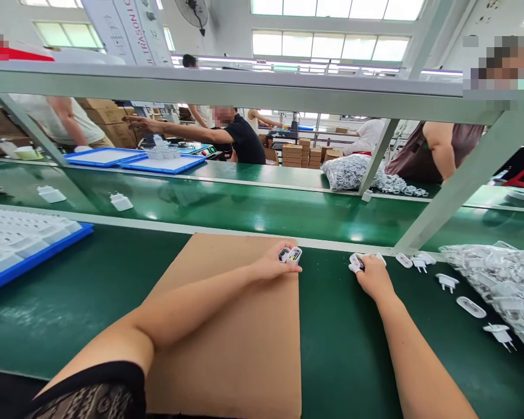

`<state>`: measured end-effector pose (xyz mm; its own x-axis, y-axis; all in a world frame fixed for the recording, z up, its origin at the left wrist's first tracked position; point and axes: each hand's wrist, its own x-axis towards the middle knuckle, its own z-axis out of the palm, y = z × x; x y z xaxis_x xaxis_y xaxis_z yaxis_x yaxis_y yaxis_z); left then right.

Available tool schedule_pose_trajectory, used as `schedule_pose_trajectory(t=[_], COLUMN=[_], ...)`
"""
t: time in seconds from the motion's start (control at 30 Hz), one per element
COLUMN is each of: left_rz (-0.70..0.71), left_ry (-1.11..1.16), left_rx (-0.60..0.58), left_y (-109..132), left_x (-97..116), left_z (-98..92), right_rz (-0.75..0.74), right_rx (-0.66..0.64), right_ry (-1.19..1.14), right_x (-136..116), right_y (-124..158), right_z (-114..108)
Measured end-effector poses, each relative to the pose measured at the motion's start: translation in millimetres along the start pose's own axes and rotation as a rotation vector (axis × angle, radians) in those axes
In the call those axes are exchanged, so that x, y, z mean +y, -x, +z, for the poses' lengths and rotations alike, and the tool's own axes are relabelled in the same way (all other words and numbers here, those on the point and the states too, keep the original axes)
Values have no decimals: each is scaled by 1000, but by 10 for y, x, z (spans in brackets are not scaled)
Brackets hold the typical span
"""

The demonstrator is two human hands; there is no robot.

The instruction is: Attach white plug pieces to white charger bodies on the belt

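We hold open white casings (294, 255) by the cardboard's (244, 349) edge, our left hand's (273, 262) fingers clamped, apparently to keep insides visible, while our right hand (375, 279) has fingers around a white part (354, 262) at the surface (344, 349).

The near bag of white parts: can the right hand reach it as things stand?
Probably yes: between the right hand and the bag lie only small loose white pieces, though that hand holds a white casing.
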<state>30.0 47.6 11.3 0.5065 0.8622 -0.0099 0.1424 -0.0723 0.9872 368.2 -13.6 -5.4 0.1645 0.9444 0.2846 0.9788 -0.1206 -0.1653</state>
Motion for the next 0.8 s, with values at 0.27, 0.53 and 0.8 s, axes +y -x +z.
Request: schedule_pose_trajectory(t=[0.27,0.53,0.8], left_rz=[-118,132,57], left_ry=[-158,-152,-95], left_rx=[23,76,3], left_y=[560,641,644], left_x=[-3,-214,-146], left_z=[-298,-423,-533], right_rz=[26,200,325], right_rx=[51,59,138], right_ry=[-400,-643,-1042], right_x=[-112,-200,-250], right_y=[-44,5,-13], right_z=[-55,-68,3])
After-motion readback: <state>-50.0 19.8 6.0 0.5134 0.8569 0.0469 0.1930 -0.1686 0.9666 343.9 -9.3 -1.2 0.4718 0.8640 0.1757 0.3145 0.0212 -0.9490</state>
